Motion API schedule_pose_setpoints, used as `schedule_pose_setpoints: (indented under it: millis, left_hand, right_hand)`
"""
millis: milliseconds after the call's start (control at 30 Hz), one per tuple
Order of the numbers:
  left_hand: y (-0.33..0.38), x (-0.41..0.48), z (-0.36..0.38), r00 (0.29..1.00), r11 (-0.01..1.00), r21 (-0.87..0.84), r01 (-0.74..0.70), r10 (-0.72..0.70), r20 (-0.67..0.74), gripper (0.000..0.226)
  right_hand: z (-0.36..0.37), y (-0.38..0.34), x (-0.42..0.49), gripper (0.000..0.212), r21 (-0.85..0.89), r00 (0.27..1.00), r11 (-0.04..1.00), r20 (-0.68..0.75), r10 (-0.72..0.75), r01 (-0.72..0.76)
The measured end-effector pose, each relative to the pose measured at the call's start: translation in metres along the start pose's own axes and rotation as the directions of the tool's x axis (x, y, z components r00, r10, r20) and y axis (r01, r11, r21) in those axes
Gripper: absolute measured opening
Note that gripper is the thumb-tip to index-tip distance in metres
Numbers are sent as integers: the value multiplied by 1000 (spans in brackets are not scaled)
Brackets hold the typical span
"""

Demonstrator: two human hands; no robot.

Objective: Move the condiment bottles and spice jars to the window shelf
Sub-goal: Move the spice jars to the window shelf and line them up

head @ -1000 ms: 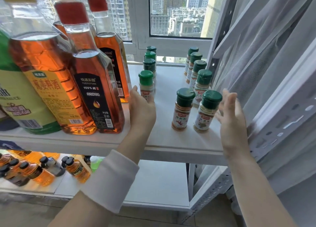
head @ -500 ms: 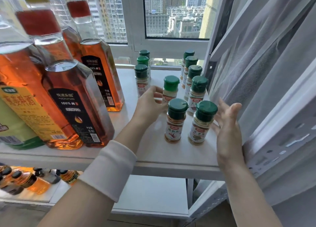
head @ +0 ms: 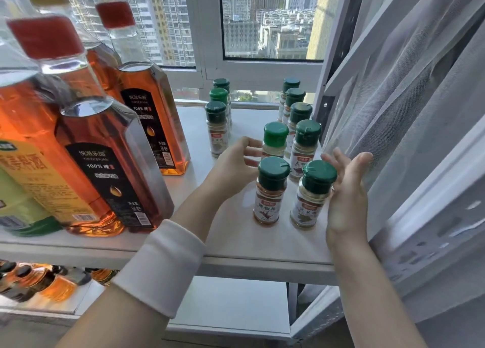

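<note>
Several green-capped spice jars stand in rows on the white window shelf (head: 236, 242). My left hand (head: 235, 166) grips a light-green-capped spice jar (head: 274, 141), which stands just behind the front-left jar of red spice (head: 269, 190). Fingers straight, my right hand (head: 346, 190) has its palm against or very close to the right side of the front-right jar (head: 312, 195). Three jars (head: 217, 127) form a separate column further left. Tall bottles of amber liquid with red caps (head: 105, 169) fill the shelf's left side.
A sheer white curtain (head: 409, 106) and a perforated metal post (head: 433, 242) hang close on the right. The window frame (head: 262, 72) closes off the shelf at the back. A lower shelf (head: 231, 303) holds small dark-capped bottles (head: 39, 282) at left.
My left hand carried the light-green-capped jar from the left column rightward and set it behind the front-left jar. My right hand stayed beside the front-right jar.
</note>
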State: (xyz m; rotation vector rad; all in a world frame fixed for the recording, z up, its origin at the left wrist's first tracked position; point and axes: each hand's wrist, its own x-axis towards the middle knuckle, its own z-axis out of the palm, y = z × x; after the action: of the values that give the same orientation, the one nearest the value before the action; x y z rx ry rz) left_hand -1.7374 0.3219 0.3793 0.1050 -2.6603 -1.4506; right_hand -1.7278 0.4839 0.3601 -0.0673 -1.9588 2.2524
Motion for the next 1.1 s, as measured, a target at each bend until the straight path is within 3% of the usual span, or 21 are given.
schedule_pose_setpoints:
  millis: [67, 133, 167, 233, 367, 533, 633, 833, 1100]
  left_hand:
    - [-5, -7, -8, 992, 997, -63, -42, 34, -123, 45]
    - [-10, -11, -15, 920, 986, -139, -91, 30, -390, 41]
    - [-13, -11, -17, 870, 981, -176, -87, -11, -493, 40]
    - [-19, -3, -17, 819, 976, -218, -10, -117, -562, 49]
    - [-23, 22, -8, 813, 982, -77, 170, -184, -552, 68]
    - [-26, 39, -8, 809, 978, -142, 152, -206, -550, 36]
    - [-22, 44, -8, 853, 980, -86, 180, -199, -483, 36]
    - [-6, 55, 2, 951, 997, 27, 79, -67, -302, 37]
    - [2, 66, 7, 989, 991, 130, -38, 56, -134, 29]
  right_hand:
    - [0, 0, 1, 62, 19, 1000, 1000, -9, -6, 6]
    - [0, 0, 4, 61, 29, 1000, 999, -28, -12, 12]
    - [0, -1, 5, 61, 31, 999, 999, -34, -11, 12]
    - [1, -2, 7, 62, 29, 999, 1000, -42, -5, 7]
    - [2, -3, 9, 63, 22, 999, 1000, -36, 3, -3]
    - [0, -4, 9, 63, 30, 999, 999, -37, 13, -12]
    - [-1, -4, 11, 62, 38, 999, 999, -40, 22, -21]
    - [-1, -2, 11, 61, 62, 998, 997, -40, 39, -36]
    - [-2, -1, 10, 59, 78, 997, 996, -49, 52, -48]
